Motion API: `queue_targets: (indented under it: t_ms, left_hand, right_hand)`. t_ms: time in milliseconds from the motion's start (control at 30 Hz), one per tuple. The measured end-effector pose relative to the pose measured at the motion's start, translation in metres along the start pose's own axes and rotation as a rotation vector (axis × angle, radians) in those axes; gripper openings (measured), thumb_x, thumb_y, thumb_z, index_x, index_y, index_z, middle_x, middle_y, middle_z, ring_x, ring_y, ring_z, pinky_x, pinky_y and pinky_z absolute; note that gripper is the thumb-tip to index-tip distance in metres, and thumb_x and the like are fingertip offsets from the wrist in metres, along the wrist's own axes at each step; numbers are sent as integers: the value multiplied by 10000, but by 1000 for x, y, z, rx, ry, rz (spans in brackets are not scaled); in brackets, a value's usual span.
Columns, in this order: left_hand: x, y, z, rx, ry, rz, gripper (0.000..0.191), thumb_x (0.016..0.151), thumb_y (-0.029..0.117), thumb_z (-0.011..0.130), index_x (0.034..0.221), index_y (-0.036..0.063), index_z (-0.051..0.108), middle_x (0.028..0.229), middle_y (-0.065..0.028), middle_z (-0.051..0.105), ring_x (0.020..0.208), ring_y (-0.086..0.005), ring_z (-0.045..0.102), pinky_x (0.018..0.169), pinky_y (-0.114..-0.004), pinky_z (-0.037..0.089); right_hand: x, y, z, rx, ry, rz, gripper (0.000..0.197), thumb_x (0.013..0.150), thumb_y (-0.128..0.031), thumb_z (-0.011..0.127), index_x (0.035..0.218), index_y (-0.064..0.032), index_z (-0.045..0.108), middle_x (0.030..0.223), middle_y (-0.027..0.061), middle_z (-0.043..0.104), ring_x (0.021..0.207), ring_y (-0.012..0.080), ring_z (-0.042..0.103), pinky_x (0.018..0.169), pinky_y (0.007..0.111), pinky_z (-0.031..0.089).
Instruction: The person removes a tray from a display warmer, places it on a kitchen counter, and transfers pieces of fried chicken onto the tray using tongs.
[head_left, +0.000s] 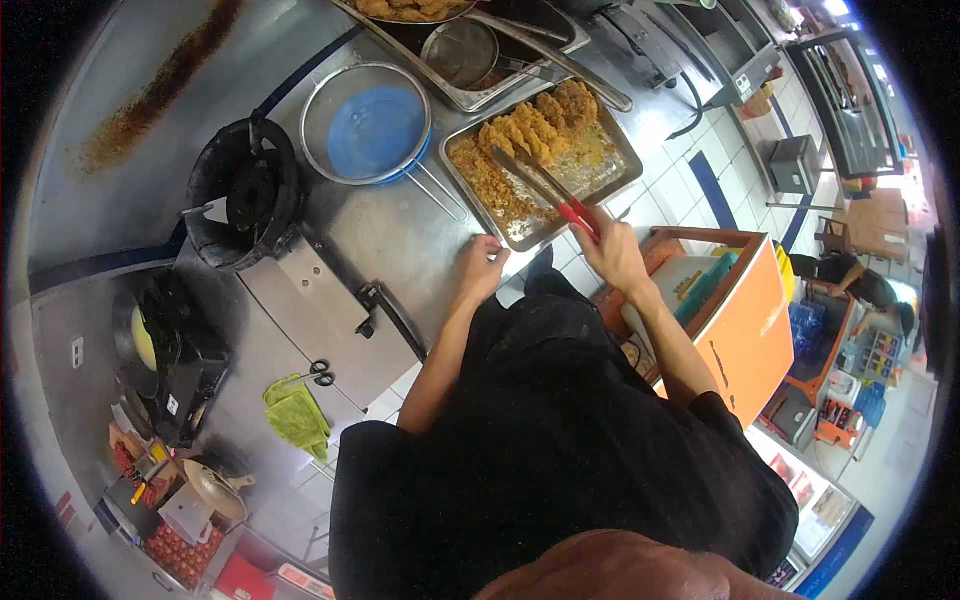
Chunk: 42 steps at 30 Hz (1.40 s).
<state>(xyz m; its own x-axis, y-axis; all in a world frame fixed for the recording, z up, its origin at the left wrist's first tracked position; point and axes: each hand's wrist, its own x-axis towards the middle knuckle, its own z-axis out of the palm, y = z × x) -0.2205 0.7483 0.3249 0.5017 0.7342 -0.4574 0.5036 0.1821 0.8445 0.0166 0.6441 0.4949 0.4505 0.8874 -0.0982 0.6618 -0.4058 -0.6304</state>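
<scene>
My right hand grips metal tongs by their red handles. Their tips touch the pieces of fried breaded food lined up in a metal tray. Loose golden crumbs cover much of the tray's left side. My left hand is beside the tray's near corner with its fingers curled; whether it touches the rim is unclear. Left of the tray, a round mesh strainer rests over a blue container.
Beyond the tray, a fryer basin holds a fine skimmer; a long metal handle overhangs the tray. A black wok burner is left. Scissors and a green cloth lie lower left. An orange cabinet stands right; a person bends beyond.
</scene>
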Motion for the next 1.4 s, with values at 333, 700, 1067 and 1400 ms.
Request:
queue_targets:
  t_ms: [333,700,1067,1400]
  left_hand:
    - [4,0,-11,-19,-9,35,325,947,227,791,1142,16,639,1072,-127,738,991,-210,686,857,-359,528]
    - [3,-10,-22,-41,-43,7,343,978,294,788,1155,25,669,1122,-124,739,1009,-218,686,882,-356,542]
    - [-11,8,-87,46,335,46,320,983,224,734,1239,69,623,1046,-116,738,905,-240,674,829,-392,535]
    - [-11,-5,-77,376,611,203,344,916,144,738,1239,78,640,1151,-137,691,1092,-379,619,974,-481,490]
  right_hand:
    - [-17,-16,19,-91,22,57,389,988,-257,730,1220,46,655,803,301,714,764,509,719,693,560,567]
    - [-27,-35,11,15,113,26,392,976,-232,754,1207,62,637,764,285,706,706,499,709,630,540,553]
    - [-35,-36,-64,343,15,198,417,1039,-273,717,1274,67,663,863,81,701,798,125,612,715,332,501]
    - [150,-53,-150,563,-210,234,542,1055,-547,644,1167,-20,699,703,-7,542,540,88,470,489,295,334]
